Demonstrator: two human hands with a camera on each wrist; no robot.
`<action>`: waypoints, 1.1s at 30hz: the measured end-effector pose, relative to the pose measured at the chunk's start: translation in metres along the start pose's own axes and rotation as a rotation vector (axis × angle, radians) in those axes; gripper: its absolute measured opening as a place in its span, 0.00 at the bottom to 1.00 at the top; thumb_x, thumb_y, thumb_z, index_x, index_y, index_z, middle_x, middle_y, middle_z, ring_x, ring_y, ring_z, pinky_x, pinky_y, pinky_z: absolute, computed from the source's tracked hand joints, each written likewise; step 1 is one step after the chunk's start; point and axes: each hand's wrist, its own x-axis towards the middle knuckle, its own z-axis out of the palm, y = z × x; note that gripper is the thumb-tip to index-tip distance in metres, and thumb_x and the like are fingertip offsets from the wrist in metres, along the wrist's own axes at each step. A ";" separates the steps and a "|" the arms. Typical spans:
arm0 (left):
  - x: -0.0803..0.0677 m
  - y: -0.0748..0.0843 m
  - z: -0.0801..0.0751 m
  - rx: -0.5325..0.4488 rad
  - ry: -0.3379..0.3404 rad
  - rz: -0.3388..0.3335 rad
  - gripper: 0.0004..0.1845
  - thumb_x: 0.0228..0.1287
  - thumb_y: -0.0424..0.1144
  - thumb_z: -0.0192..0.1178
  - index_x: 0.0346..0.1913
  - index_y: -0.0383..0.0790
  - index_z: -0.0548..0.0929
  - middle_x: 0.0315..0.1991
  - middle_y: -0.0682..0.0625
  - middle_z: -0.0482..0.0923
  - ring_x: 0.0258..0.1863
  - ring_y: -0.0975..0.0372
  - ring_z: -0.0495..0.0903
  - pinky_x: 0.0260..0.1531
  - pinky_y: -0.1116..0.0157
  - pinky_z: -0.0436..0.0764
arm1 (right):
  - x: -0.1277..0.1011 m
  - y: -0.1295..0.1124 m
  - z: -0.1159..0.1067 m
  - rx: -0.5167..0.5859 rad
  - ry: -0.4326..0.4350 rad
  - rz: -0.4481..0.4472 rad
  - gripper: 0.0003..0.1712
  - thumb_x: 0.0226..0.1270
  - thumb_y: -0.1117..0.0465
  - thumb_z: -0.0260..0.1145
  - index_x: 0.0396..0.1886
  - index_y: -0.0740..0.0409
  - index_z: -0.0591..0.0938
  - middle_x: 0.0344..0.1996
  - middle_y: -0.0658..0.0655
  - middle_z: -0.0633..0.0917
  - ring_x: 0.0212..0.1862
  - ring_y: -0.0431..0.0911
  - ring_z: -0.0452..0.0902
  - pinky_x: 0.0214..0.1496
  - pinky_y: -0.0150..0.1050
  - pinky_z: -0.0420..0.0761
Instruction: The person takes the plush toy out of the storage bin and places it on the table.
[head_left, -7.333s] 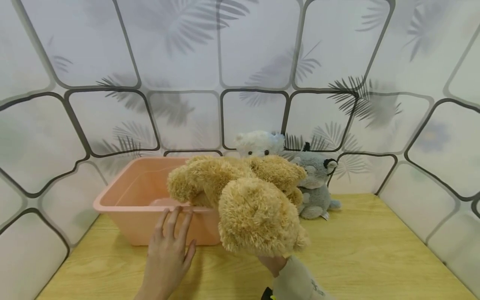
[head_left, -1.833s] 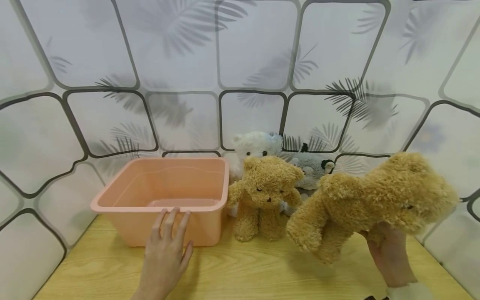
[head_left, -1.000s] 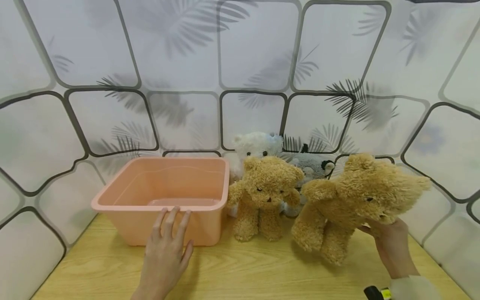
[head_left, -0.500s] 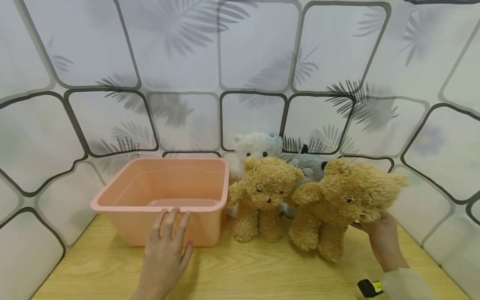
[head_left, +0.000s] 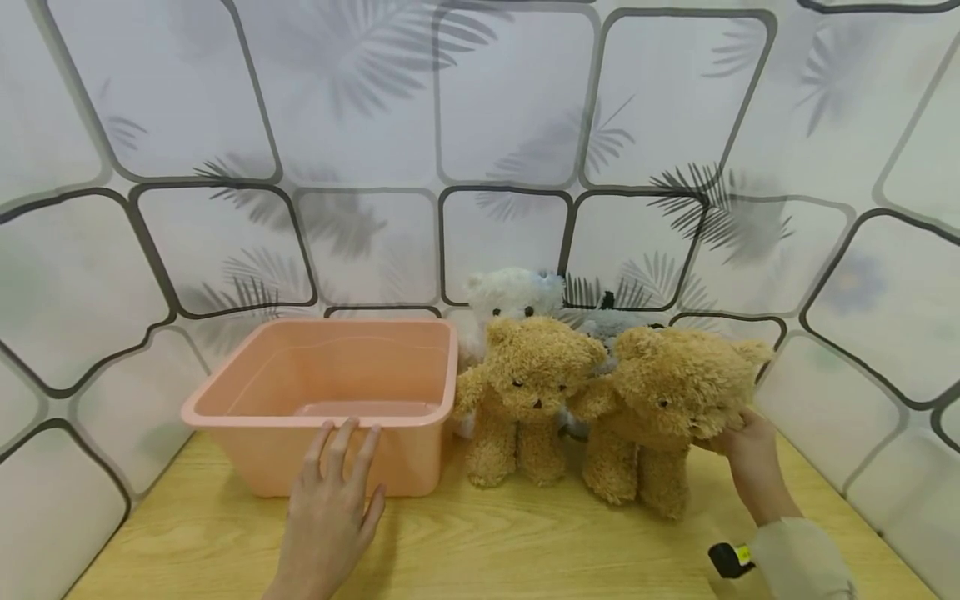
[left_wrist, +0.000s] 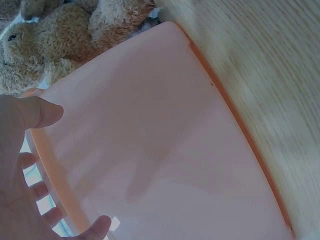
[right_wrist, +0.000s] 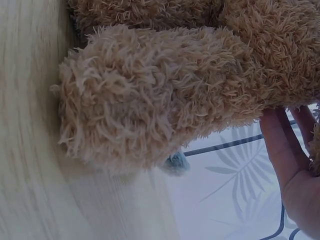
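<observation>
A pink plastic bin point(head_left: 337, 458) stands at left on the wooden table. My left hand point(head_left: 330, 504) rests on its front edge, fingers laid against the rim; in the left wrist view, the thumb point(left_wrist: 42, 111) lies against the bin's outer wall. My right hand point(head_left: 750, 450) grips a tan teddy bear point(head_left: 682, 392) by its side, beneath the head. This bear is upright, its feet at the table, head leaning right. Close on its left sits a second tan teddy bear point(head_left: 532, 358). In the right wrist view, the fingers point(right_wrist: 280, 145) reach behind the held bear's fur point(right_wrist: 150, 95).
Behind the two tan bears sit a white plush toy point(head_left: 513, 292) and a mostly hidden grey plush toy point(head_left: 611, 321). A patterned fabric wall point(head_left: 510, 100) closes off the back and sides. Wood tabletop point(head_left: 525, 550) extends in front.
From in front of the bin, my right hand has carried the teddy bear right, then back left and down beside the second bear, turning it more upright. My left hand stays at the rim.
</observation>
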 end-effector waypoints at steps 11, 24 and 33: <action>0.000 0.001 0.000 -0.006 0.006 0.004 0.32 0.80 0.55 0.30 0.68 0.35 0.71 0.64 0.31 0.67 0.62 0.33 0.67 0.40 0.38 0.83 | 0.006 0.008 0.014 0.109 -0.079 -0.033 0.30 0.75 0.75 0.54 0.49 0.30 0.82 0.42 0.40 0.88 0.40 0.36 0.86 0.39 0.33 0.86; 0.000 0.001 -0.001 0.002 0.009 0.006 0.32 0.79 0.55 0.31 0.69 0.36 0.70 0.65 0.32 0.67 0.61 0.32 0.67 0.34 0.38 0.84 | 0.012 0.005 0.032 -0.118 -0.024 0.154 0.37 0.79 0.68 0.54 0.79 0.70 0.50 0.38 0.32 0.82 0.40 0.29 0.82 0.43 0.32 0.85; 0.000 0.001 0.000 -0.008 0.013 0.009 0.33 0.79 0.55 0.31 0.69 0.36 0.70 0.65 0.32 0.67 0.62 0.33 0.67 0.33 0.38 0.83 | 0.010 0.000 0.036 -0.238 -0.048 0.221 0.37 0.81 0.65 0.53 0.82 0.63 0.49 0.71 0.70 0.66 0.41 0.27 0.80 0.50 0.40 0.85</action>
